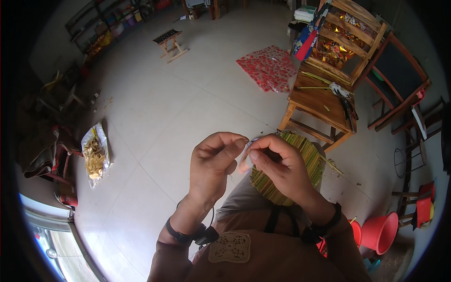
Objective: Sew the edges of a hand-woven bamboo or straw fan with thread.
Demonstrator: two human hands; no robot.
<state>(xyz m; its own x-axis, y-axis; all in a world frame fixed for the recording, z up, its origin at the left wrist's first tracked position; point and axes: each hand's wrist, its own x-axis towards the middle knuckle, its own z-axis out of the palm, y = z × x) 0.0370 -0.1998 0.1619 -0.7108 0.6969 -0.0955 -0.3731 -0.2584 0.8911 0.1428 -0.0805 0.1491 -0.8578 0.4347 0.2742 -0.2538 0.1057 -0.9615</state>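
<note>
My left hand (pixel 214 162) and my right hand (pixel 278 162) are raised close together, thumb against forefinger on each. Between their fingertips runs a thin pale strand (pixel 248 145), perhaps thread; it is too small to identify surely. Something small and dark shows at the left fingertips, unclear in kind. Below my right hand, a round mat of green-yellow plant stalks (pixel 306 155) lies over my leg, partly covered by that hand. The stalks run side by side, and a few loose ends stick out at the right edge.
A wooden chair (pixel 310 100) ahead right bears cut stalks, white string (pixel 341 89) and dark-handled shears (pixel 347 109). Red-patterned plastic sheet (pixel 267 68), a folding stool (pixel 171 44) and a plastic bag with dried strips (pixel 95 155) are on the floor. Red buckets (pixel 378 232) stand at lower right.
</note>
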